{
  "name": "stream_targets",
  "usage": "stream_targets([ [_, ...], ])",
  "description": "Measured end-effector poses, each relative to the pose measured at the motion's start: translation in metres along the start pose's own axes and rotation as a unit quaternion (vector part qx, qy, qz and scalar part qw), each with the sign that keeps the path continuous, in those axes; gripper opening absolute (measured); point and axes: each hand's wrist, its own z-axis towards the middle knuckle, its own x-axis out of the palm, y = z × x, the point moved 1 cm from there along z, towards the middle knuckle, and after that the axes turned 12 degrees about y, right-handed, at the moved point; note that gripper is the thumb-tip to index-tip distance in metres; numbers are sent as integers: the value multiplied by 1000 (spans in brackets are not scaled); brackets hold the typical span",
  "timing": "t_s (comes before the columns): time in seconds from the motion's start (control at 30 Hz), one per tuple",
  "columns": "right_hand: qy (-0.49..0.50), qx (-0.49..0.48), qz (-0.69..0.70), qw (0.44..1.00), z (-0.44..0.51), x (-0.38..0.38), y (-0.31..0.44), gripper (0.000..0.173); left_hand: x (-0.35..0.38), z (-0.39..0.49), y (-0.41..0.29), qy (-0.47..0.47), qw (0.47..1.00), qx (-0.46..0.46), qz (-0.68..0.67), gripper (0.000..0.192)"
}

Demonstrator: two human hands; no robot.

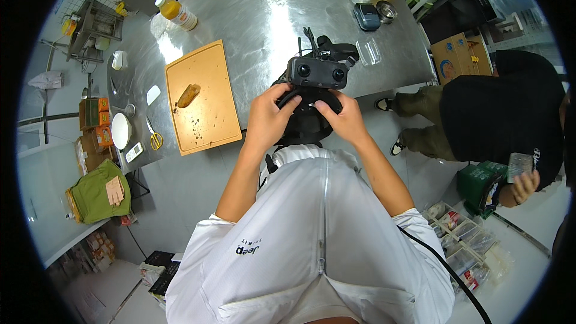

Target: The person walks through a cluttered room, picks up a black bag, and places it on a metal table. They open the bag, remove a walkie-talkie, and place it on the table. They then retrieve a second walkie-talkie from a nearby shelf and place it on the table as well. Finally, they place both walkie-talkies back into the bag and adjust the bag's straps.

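Observation:
Both of my hands hold a black head-mounted camera rig (317, 73) by its padded frame, at the near edge of the steel table (252, 18). My left hand (271, 114) grips the left side, thumb on top; my right hand (342, 114) grips the right side, thumb near the middle. Two round lenses face up on the rig, and black straps and cables lie behind and below it. Left of my hands, an orange cutting board (211, 112) carries a brown, elongated piece of food (188, 96) and dark crumbs.
Yellow-handled scissors (155, 138), a white bowl (121, 131), a timer-like device (134, 152) and a white scraper (153, 95) lie left of the board. A juice bottle (177, 14) stands behind. Far right on the table is a dark device (366, 16). A person in black (499, 112) stands at the right.

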Motion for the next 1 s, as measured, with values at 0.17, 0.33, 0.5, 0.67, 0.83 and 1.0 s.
stream_targets([
  [0.17, -61, -43, 5, 997, -9, 5, 7, 33, -6, 6, 5, 33, 992, 17, -117, 20],
  [0.33, -69, -37, -40, 996, -13, 5, 29, 32, -13, 6, 7, 52, 991, -27, -120, 21],
  [0.5, -142, -73, -53, 986, -14, -3, 23, 39, -11, 5, -5, -14, 983, 25, -181, 21],
  [0.67, -195, 28, -143, 970, -8, -26, -15, 29, -23, 11, -20, -201, 949, 90, -224, 30],
  [0.83, -76, 221, -64, 970, -19, -33, -13, 38, -23, 14, -32, -277, 934, 107, -197, 35],
  [1.0, -187, -8, -60, 980, -52, -9, 51, 23, -2, -2, -54, -291, 938, 128, -138, 33],
])
